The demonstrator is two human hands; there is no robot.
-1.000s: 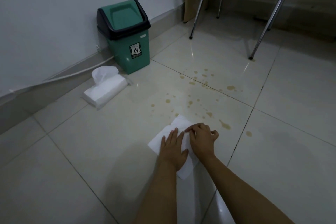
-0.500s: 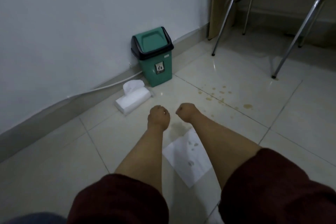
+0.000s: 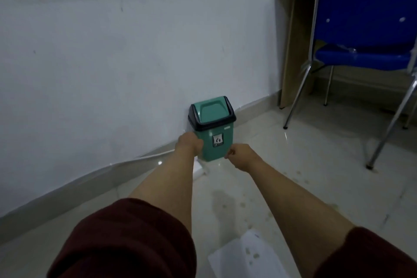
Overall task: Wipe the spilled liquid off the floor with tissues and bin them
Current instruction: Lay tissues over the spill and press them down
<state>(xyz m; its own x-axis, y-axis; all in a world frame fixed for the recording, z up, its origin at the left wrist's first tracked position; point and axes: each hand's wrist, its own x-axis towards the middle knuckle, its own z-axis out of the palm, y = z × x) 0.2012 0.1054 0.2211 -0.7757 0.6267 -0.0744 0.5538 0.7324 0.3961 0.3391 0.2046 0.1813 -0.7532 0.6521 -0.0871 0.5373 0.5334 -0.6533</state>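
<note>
The tissue (image 3: 246,255) lies flat on the floor (image 3: 316,176) at the 6 o'clock edge of the view, between the two forearms, with small tan stains on its upper face. No hand touches it. One second ago both hands pressed flat on this sheet; half a second ago they had already lifted clear of it. Faint brown spill drops (image 3: 302,176) sit on the tiles from the sheet toward 2 o'clock; they are blurred.

The left hand (image 3: 188,143) is raised in front of the bin's left side, fingers curled into a fist; this grip holds nothing visible. The right hand (image 3: 240,157) is raised at the bin's lower right corner, fingers curled inward; whether this grip pinches anything cannot be told. Both arms extend toward 12 o'clock, with dark red sleeves (image 3: 126,239) pushed up above the elbows. Compared with half a second ago, the hands sit higher in the view and now overlap the bin.

The green bin (image 3: 213,127), with a black collar and a green swing lid, stands upright against the white wall (image 3: 112,52) at 12 o'clock from the tissue. The lid is closed. A white tissue pack (image 3: 198,170) lies at the bin's base, mostly hidden behind the left forearm.

The view has tilted upward since the earlier frames: a blue chair (image 3: 365,29) with chrome legs now fills the 2 o'clock corner, and a wooden panel (image 3: 293,52) stands beside it against the wall.
</note>
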